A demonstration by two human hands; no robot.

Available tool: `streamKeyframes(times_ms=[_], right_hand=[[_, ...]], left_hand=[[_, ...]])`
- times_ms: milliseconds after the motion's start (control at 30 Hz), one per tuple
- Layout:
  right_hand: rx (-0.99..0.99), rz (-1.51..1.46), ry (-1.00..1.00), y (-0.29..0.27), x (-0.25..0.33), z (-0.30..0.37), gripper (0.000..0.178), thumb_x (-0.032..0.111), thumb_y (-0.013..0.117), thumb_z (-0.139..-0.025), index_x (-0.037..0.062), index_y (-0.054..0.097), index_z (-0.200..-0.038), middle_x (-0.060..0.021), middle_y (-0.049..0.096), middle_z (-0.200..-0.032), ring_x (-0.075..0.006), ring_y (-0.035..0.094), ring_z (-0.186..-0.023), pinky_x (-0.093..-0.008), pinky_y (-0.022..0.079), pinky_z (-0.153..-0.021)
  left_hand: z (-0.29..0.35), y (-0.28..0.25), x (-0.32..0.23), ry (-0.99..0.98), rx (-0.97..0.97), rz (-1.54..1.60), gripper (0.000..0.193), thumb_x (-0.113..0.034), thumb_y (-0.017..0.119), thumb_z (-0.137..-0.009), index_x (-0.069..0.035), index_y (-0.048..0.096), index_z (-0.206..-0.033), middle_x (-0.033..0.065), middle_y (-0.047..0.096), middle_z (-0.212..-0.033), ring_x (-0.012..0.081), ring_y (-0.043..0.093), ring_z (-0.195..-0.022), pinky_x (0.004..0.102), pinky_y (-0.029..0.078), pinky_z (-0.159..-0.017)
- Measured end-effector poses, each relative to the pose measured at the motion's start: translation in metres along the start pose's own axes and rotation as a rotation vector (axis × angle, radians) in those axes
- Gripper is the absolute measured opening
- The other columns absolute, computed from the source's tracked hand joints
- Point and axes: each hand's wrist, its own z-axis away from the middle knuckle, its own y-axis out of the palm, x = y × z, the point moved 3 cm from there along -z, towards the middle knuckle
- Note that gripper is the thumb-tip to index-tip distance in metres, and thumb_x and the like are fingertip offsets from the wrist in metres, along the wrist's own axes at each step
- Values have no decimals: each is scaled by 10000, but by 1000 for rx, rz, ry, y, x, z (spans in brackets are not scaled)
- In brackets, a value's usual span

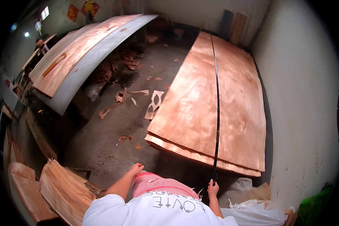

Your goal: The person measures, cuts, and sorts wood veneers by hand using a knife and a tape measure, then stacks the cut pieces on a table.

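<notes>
My right hand is wrapped round the lower end of a long, thin black rod. The rod tapers away from me and reaches over a stack of large veneer sheets, almost to its far edge. I cannot tell whether it touches the top sheet. These sheets are pale reddish brown and wavy, and their near edges overlap unevenly. My left hand hangs at my left side, beside the red-and-white striped cloth at my waist. Its fingers are curled in, and whatever they may hold is hidden.
At the far left, a table carries more veneer sheets and a grey sheet. Veneer scraps litter the concrete floor. Bent wood pieces stand near left; white plastic lies near right. A pale wall borders the right stack.
</notes>
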Motion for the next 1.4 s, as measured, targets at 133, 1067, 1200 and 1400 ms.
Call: streamKeyframes(times_ms=[133, 1067, 1200, 1400], right_hand=[[150, -15, -79, 103, 56, 2, 357, 356, 512, -880, 73, 488, -664, 4, 408, -440, -85, 374, -323, -226, 301, -306], [848, -22, -5, 849, 411, -1, 372, 421, 442, -885, 86, 535, -752, 3, 440, -527, -121, 415, -396, -261, 349, -370], [926, -90, 14, 931, 473, -10, 368, 423, 448, -887, 77, 543, -801, -2, 441, -550, -124, 430, -436, -257, 370, -403], [948, -128, 101, 1023, 527, -15, 394, 440, 447, -886, 61, 553, -886, -1, 438, -574, -109, 416, -467, -238, 365, -426]], left_hand=[[-26, -38, 24, 98, -38, 93, 474, -404, 553, -790, -47, 562, -1101, 160, 601, -1056, 290, 568, -991, 362, 440, -855], [-170, -405, 297, -435, -366, 696, 408, -378, 584, -808, -35, 602, -1029, 121, 639, -934, 210, 607, -867, 321, 466, -764], [-209, -505, 267, -325, -473, 592, 410, -363, 583, -817, -30, 581, -1055, 114, 636, -952, 203, 606, -874, 314, 467, -773], [-263, -644, 276, -173, -910, 812, 384, -303, 575, -838, -15, 545, -1092, 109, 635, -934, 190, 611, -831, 313, 472, -741]])
